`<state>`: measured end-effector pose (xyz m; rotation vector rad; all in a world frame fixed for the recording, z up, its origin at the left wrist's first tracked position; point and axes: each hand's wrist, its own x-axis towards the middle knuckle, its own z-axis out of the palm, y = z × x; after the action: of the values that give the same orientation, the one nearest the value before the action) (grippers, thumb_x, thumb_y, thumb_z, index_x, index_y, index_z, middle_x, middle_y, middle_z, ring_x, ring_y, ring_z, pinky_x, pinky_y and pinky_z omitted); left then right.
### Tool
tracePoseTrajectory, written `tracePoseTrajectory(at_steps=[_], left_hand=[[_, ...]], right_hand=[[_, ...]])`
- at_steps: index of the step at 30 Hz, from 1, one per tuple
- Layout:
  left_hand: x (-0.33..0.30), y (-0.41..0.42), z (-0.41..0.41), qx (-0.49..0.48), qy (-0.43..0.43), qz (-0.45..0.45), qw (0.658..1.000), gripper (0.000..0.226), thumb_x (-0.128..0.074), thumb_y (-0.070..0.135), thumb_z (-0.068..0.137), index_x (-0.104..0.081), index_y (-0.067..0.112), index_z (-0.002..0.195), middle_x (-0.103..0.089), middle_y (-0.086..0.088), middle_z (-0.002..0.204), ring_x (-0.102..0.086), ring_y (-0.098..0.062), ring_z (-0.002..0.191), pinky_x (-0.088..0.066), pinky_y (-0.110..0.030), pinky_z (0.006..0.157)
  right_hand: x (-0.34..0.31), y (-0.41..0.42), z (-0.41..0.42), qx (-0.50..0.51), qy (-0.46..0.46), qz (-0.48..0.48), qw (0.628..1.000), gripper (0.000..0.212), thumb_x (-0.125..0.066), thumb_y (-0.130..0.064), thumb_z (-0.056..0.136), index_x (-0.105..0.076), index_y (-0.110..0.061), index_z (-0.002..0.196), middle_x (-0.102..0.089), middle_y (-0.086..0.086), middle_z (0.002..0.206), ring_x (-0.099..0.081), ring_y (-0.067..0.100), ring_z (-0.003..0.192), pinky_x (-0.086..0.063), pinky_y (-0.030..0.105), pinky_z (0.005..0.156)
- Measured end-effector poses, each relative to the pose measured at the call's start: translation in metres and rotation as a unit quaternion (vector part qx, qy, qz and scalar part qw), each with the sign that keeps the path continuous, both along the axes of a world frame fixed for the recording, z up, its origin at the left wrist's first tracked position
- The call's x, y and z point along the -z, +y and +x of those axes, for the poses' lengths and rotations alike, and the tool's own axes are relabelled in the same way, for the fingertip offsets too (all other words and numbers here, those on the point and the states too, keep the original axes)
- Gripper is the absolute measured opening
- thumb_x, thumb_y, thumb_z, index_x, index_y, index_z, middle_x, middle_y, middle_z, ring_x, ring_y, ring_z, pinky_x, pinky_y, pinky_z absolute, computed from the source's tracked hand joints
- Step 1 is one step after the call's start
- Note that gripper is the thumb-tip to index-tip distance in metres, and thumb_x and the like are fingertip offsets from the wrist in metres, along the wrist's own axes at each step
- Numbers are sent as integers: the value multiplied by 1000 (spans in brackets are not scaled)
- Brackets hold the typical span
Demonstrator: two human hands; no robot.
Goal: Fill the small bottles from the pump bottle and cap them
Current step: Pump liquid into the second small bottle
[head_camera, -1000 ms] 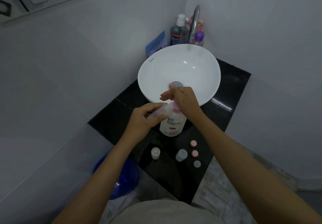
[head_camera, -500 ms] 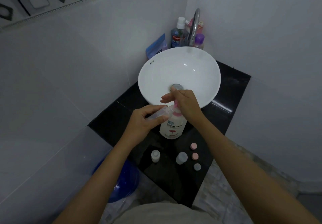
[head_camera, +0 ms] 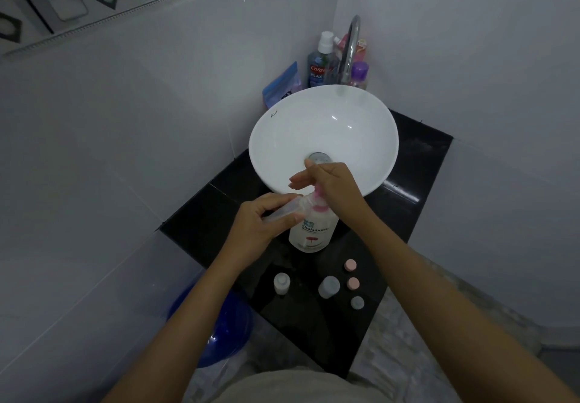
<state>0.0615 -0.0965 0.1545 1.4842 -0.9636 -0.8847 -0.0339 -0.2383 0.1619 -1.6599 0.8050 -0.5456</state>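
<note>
Little change over last second: your left hand still grips clear small bottle, tilted, mouth at pink pump nozzle. Right hand, fingers straight, presses pump head of Shokubutsu pump bottle on table. Filling continues; caps wait unused.

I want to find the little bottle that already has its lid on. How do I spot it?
Start at the round white basin on the black counter, then come to the counter's near edge. The small white capped bottle stands there alone on the left, below the white pump bottle. Its neighbours to the right are a small pale grey bottle and three loose round caps, two pink, one grey.
</note>
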Motion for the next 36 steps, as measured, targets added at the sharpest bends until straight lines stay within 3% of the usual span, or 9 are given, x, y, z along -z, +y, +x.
tracePoseTrajectory(at_steps=[4,8,12,18,23,27,30,33,36], left_hand=[[1,1,-2,1,4,3,1000,34,-66,19,81,-64,18,114,-65,5,105,-62,1,97,-48,-9,77],[4,1,-2,0,-3,16,1000,34,-67,15,81,-63,16,115,-64,4,102,-61,6,91,-47,-6,74],[0,1,-2,2,-9,13,1000,34,-66,14,82,-63,15,116,-64,4,105,-61,7,93,-46,-6,74],[-5,-1,2,-1,-6,-2,1000,36,-68,15,81,-65,10,117,-66,2,106,-62,1,97,-47,-9,77],[-1,-1,2,0,-6,10,1000,35,-68,17,80,-66,12,115,-66,1,106,-62,1,96,-47,-9,76],[4,1,1,4,-16,27,1000,37,-67,16,82,-64,12,118,-64,-1,105,-61,6,91,-46,-6,73],[-1,-1,0,0,-4,19,1000,36,-67,14,82,-63,12,117,-64,2,107,-61,8,93,-46,-5,74],[-6,-3,3,-3,-3,6,1000,35,-68,13,81,-64,12,116,-64,5,106,-61,9,94,-46,-5,74],[-7,-5,5,0,-6,1,1000,35,-68,14,81,-65,13,115,-65,5,106,-61,8,95,-45,-5,75]], right_hand=[[6,3,-1,23,-1,11,1000,43,-39,-25,99,-73,-1,88,-74,12,86,-69,20,90,-53,32,83],[19,7,0,31,18,-1,999,44,-38,-24,100,-74,-3,86,-74,11,89,-67,7,82,-48,18,73],[10,4,-1,12,29,5,1000,41,-41,-25,99,-73,-1,90,-73,13,88,-68,16,85,-50,27,78],[-2,4,0,19,-2,0,1000,41,-41,-24,99,-73,0,91,-74,14,88,-69,19,89,-51,28,84],[7,6,-1,23,15,3,1000,43,-38,-23,100,-74,-1,91,-74,9,92,-61,-8,72,-43,10,63],[19,8,-1,28,28,-8,999,43,-39,-24,99,-74,-3,88,-74,7,89,-66,7,83,-43,16,70],[7,1,0,13,36,-16,999,41,-40,-25,99,-74,-4,90,-74,5,89,-66,8,87,-45,18,77],[-2,1,1,13,20,-21,1000,41,-39,-25,99,-74,-5,92,-74,6,93,-65,5,88,-44,16,79],[2,2,0,24,-6,-11,1000,43,-38,-24,100,-74,-3,90,-74,7,92,-62,-5,80,-43,6,71]])
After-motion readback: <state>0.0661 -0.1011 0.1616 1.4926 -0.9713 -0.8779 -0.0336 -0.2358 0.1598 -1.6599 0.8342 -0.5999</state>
